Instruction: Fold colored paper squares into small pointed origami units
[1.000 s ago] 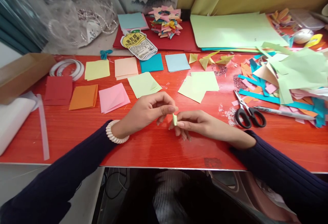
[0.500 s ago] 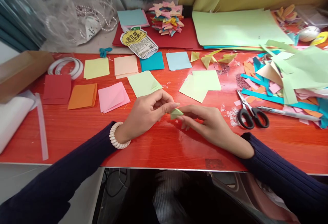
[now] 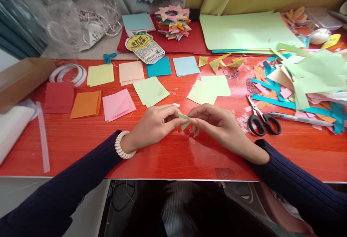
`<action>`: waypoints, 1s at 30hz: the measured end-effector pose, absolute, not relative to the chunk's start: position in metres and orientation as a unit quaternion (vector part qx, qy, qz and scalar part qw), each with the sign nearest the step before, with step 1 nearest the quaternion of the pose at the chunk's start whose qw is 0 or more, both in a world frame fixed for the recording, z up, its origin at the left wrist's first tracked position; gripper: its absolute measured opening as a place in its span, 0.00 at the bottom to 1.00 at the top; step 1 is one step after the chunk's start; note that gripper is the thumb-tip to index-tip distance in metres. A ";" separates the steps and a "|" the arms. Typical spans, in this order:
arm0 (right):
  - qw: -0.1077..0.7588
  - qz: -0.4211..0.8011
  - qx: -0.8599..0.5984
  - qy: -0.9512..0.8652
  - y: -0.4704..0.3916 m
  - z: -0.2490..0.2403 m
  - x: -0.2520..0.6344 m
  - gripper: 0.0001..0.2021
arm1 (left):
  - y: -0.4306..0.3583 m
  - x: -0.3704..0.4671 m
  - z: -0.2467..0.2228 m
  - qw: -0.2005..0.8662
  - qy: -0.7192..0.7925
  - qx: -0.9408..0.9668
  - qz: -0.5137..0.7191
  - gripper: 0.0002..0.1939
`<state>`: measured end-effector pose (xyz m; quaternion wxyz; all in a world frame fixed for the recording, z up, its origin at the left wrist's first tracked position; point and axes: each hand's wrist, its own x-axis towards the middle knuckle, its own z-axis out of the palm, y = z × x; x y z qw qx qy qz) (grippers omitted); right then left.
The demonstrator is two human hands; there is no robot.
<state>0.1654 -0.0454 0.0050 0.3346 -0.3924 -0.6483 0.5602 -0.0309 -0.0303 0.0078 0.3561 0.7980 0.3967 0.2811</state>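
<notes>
At six o'clock, the near edge of the red table (image 3: pixel 162 164) runs below both forearms. Beyond it, at the centre of the dial, the left hand (image 3: pixel 154 125) and right hand (image 3: pixel 219 126) meet over the small folded green paper (image 3: pixel 183 122). The left thumb and forefinger are closed on it; the right thumb and fingertips pinch its other side, with no open gap at either grip. Out at three o'clock lie black-handled scissors (image 3: pixel 262 119) and a pen (image 3: pixel 300 117). Pink squares (image 3: pixel 118 104) sit between nine and ten, and pale green squares (image 3: pixel 217 86) at one. Farther along one o'clock are yellow folded pieces (image 3: pixel 217 63); farthest, a layered star-shaped paper stack (image 3: pixel 175 24) stands at twelve, near large green sheets (image 3: pixel 249 31) between one and two.
</notes>
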 end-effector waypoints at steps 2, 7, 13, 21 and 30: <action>0.329 0.551 -0.395 -0.657 -0.044 0.007 0.167 0.08 | -0.031 -0.030 0.008 0.365 0.389 0.800 0.274 0.10; 0.291 0.508 -0.411 -0.699 -0.043 0.009 0.168 0.09 | -0.031 -0.029 0.006 0.320 0.359 0.832 0.277 0.08; 0.269 0.367 -0.493 -0.742 -0.039 0.006 0.170 0.08 | -0.032 -0.028 0.003 0.298 0.371 0.843 0.251 0.08; 0.345 0.160 -0.661 -0.647 0.042 -0.005 0.261 0.09 | -0.030 -0.026 -0.001 0.267 0.428 0.822 0.264 0.09; 0.258 -0.013 -0.674 -0.692 0.062 -0.016 0.271 0.09 | -0.026 -0.020 -0.009 0.054 0.388 0.885 0.252 0.11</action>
